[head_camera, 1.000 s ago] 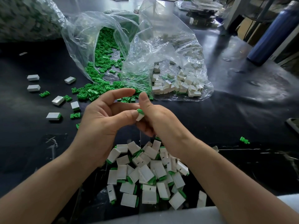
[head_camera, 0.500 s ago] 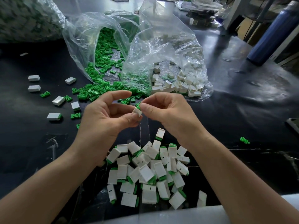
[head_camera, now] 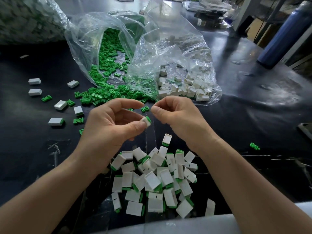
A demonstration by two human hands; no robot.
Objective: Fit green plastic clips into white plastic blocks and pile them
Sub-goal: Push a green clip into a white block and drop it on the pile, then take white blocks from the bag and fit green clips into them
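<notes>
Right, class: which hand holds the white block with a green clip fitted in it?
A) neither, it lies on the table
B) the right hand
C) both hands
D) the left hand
D: the left hand pinches the block between thumb and fingers, while the right hand is apart from it, not touching it.

No text, label, brand, number or sign can be read anywhere in the view.
</notes>
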